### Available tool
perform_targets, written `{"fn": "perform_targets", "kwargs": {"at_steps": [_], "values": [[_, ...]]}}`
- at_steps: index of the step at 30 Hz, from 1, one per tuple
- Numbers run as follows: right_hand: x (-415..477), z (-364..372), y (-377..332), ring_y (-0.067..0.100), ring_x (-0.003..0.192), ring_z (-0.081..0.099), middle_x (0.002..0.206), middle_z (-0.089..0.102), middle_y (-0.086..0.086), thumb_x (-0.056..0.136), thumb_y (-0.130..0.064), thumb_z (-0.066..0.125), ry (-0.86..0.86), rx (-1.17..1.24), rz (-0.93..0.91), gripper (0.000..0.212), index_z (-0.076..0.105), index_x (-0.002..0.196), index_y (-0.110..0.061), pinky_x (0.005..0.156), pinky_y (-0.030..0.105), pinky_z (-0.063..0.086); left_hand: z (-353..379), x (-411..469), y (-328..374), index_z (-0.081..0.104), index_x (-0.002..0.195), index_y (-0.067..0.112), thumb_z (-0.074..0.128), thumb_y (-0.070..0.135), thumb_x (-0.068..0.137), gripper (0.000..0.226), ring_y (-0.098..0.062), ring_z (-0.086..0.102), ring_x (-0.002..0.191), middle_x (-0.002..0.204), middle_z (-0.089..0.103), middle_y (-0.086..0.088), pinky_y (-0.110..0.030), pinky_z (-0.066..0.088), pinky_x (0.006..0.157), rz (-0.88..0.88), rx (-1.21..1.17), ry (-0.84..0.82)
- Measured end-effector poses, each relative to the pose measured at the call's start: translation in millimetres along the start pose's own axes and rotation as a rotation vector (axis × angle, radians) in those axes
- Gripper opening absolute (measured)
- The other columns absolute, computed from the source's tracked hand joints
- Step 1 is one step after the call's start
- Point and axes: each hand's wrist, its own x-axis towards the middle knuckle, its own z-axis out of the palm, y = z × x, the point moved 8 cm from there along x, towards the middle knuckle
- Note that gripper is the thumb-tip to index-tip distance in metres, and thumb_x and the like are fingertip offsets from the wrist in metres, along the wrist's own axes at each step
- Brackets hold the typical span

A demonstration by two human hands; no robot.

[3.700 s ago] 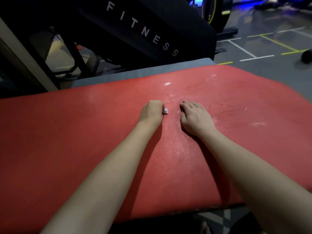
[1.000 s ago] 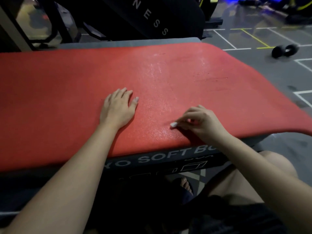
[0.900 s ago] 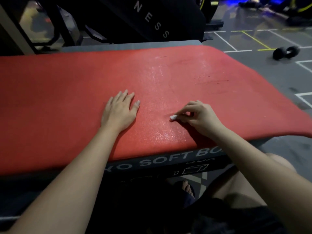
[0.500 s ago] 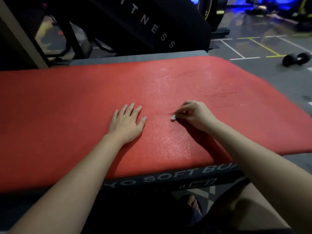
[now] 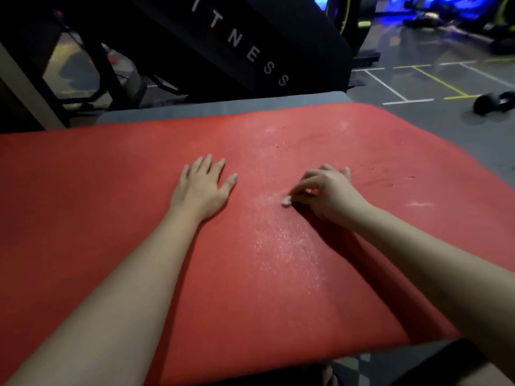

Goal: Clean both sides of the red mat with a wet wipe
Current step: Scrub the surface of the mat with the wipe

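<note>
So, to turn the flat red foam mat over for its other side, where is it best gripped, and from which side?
Probably its near long edge, from the person's side: the red foam mat lies flat and thin on the grey padded box, so only an edge offers grip. The left hand, flat on it, is free; the right hand pinches the white wipe wad.

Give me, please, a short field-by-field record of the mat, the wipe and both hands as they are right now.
mat: red, spread flat over a grey platform
left hand: flat on the mat, fingers straight
right hand: pinches the wipe, a small white wad touching the mat
wet area: sheen on the mat, nearer the person than the wipe
floor: dumbbell at far right
</note>
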Motion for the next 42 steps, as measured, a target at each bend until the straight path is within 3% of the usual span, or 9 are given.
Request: {"fn": "perform_targets", "kwargs": {"at_steps": [5, 10, 17, 20, 23, 30, 33, 38, 42], "values": [[59, 13, 18, 0.016, 0.099, 0.050, 0.091, 0.061, -0.017, 0.081, -0.056, 0.071, -0.018, 0.007, 0.077, 0.024, 0.077, 0.095, -0.038, 0.082, 0.039, 0.026, 8, 0, -4, 0.013, 0.161, 0.036, 0.018, 0.069, 0.097, 0.072, -0.012, 0.000, 0.156, 0.171, 0.004, 0.004, -0.041, -0.002, 0.127, 0.021, -0.008, -0.026], [52, 19, 3, 0.010, 0.097, 0.042, 0.092, 0.064, -0.023, 0.074, -0.066, 0.058, -0.239, 0.113, -0.123, 0.038, 0.076, 0.096, -0.041, 0.081, 0.035, 0.023, 9, 1, -3, 0.007, 0.162, 0.035, 0.012, 0.073, 0.095, 0.077, -0.012, -0.006, 0.156, 0.170, 0.000, 0.004, -0.041, -0.003, 0.127, 0.003, 0.053, -0.047], [140, 33, 37, 0.020, 0.102, 0.049, 0.096, 0.063, -0.014, 0.088, -0.047, 0.069, 0.021, -0.035, 0.036, 0.018, 0.076, 0.099, -0.035, 0.081, 0.037, 0.023, 4, 3, -2, 0.012, 0.161, 0.036, 0.013, 0.073, 0.096, 0.076, -0.013, -0.001, 0.156, 0.171, 0.005, 0.004, -0.041, -0.001, 0.127, -0.005, 0.063, -0.060], [141, 30, 41, 0.013, 0.086, 0.058, 0.089, 0.067, -0.012, 0.077, -0.057, 0.075, -0.014, 0.068, 0.067, 0.028, 0.078, 0.091, -0.034, 0.082, 0.037, 0.036, 2, 3, -2, 0.012, 0.161, 0.036, 0.013, 0.073, 0.095, 0.076, -0.013, -0.001, 0.156, 0.171, 0.005, 0.004, -0.041, -0.001, 0.127, -0.004, 0.066, -0.075], [136, 29, 39, -0.002, 0.067, 0.057, 0.077, 0.066, -0.014, 0.071, -0.055, 0.080, -0.211, 0.154, -0.022, 0.023, 0.078, 0.085, -0.037, 0.065, 0.021, 0.039, 2, 1, 0, 0.012, 0.161, 0.035, 0.010, 0.073, 0.094, 0.077, -0.015, 0.000, 0.156, 0.170, 0.006, 0.003, -0.042, 0.000, 0.127, -0.001, 0.068, -0.057], [207, 43, 63, 0.022, 0.086, 0.066, 0.090, 0.074, -0.001, 0.076, -0.046, 0.079, 0.025, 0.008, 0.113, 0.025, 0.080, 0.093, -0.027, 0.077, 0.035, 0.050, 1, 1, 0, 0.014, 0.161, 0.034, 0.002, 0.075, 0.089, 0.084, -0.017, 0.004, 0.156, 0.170, 0.010, 0.001, -0.044, 0.004, 0.127, 0.011, 0.071, -0.041], [219, 44, 67, 0.019, 0.080, 0.066, 0.086, 0.075, 0.002, 0.075, -0.050, 0.081, 0.017, 0.072, 0.183, 0.032, 0.080, 0.093, -0.023, 0.069, 0.028, 0.047, 0, 2, 0, 0.014, 0.161, 0.034, 0.001, 0.075, 0.088, 0.084, -0.017, 0.004, 0.156, 0.170, 0.011, 0.001, -0.044, 0.003, 0.127, 0.013, 0.068, -0.048], [213, 44, 62, -0.003, 0.055, 0.056, 0.069, 0.072, -0.006, 0.069, -0.054, 0.084, -0.280, 0.112, 0.078, 0.030, 0.080, 0.083, -0.028, 0.055, 0.013, 0.040, 0, 1, 1, 0.015, 0.160, 0.034, 0.005, 0.072, 0.091, 0.080, -0.019, 0.005, 0.156, 0.169, 0.013, -0.001, -0.045, 0.004, 0.127, 0.009, 0.088, -0.042], [256, 54, 77, 0.011, 0.077, 0.065, 0.084, 0.073, -0.001, 0.076, -0.045, 0.081, -0.088, 0.037, 0.144, 0.025, 0.080, 0.092, -0.025, 0.071, 0.023, 0.048, -1, 1, 2, 0.016, 0.160, 0.034, 0.005, 0.072, 0.092, 0.079, -0.019, 0.006, 0.156, 0.168, 0.015, 0.000, -0.045, 0.005, 0.127, 0.010, 0.091, -0.049]]}}
